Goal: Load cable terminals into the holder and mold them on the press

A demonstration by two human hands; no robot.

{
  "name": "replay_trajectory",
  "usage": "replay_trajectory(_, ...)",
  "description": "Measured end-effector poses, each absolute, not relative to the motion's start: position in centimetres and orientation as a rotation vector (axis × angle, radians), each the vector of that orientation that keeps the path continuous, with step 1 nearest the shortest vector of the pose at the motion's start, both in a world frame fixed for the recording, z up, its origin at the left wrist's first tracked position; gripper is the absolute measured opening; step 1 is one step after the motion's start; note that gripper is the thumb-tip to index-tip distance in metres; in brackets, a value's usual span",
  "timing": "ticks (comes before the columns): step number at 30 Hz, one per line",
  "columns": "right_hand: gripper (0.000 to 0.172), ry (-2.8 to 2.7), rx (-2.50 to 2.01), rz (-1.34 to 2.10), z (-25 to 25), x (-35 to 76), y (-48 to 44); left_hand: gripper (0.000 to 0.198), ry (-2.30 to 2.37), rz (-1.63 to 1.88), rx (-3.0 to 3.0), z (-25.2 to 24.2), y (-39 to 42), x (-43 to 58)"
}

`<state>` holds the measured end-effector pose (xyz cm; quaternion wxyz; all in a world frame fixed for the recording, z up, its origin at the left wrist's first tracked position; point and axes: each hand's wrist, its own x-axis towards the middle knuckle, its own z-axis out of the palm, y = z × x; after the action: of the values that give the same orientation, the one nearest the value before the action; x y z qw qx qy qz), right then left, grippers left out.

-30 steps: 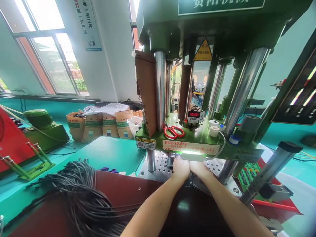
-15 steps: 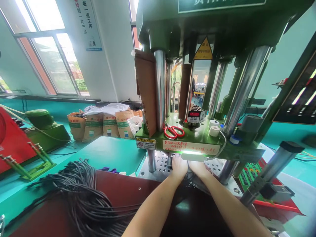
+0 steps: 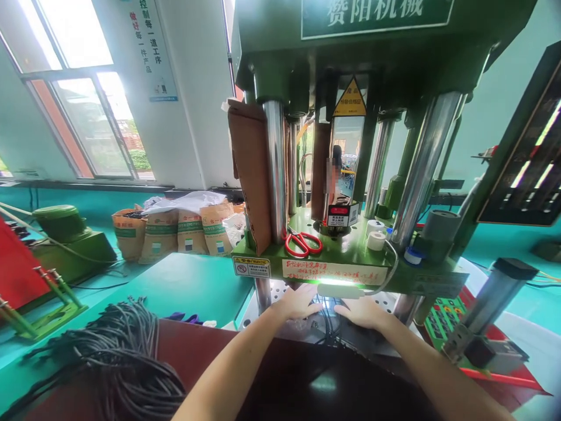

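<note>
My left hand (image 3: 298,302) reaches under the front edge of the green press (image 3: 377,32). Its thumb is stretched inward, and its fingertips are partly hidden below the platen. Opposite it, my right hand (image 3: 363,311) lies with its thumb pointing inward and its fingers partly behind the lamp (image 3: 340,290). Both hands rest at the sides of a bright metal surface. Several thin black cables (image 3: 328,328) run between them toward me. Whether the hands touch the cables is hard to make out.
Red-handled scissors (image 3: 303,244) and white tape rolls (image 3: 377,240) sit on the press ledge. A bundle of black cables (image 3: 131,356) lies on the left. At right are a grey post (image 3: 493,307) and a red bin (image 3: 504,383). Filled sacks (image 3: 162,234) stand behind.
My hands have moved apart, the left one leftward and the right one slightly to the right. More of the black cables shows between them. The head view has shifted slightly upward.
</note>
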<state>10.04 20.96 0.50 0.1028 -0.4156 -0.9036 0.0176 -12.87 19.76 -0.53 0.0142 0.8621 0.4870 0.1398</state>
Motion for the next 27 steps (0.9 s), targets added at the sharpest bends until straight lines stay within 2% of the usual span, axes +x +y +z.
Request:
replay_trajectory(11, 0.036, -2.553, -1.32, 0.149, 0.1, 9.3, 21.7, 0.042, 1.476, 0.419, 2.565, -1.1, 21.0, -12.6)
replay_trajectory(18, 0.031, -2.494, -1.314, 0.083, -0.1, 10.4, 21.1, 0.049, 1.543, 0.429, 2.531, -1.3, 20.0, -13.5)
replay_trajectory(27, 0.031, -2.415, -1.34, 0.133, -0.6, 10.6, 21.8, 0.048, 1.644, 0.433, 2.446, -2.3, 20.5, -13.4)
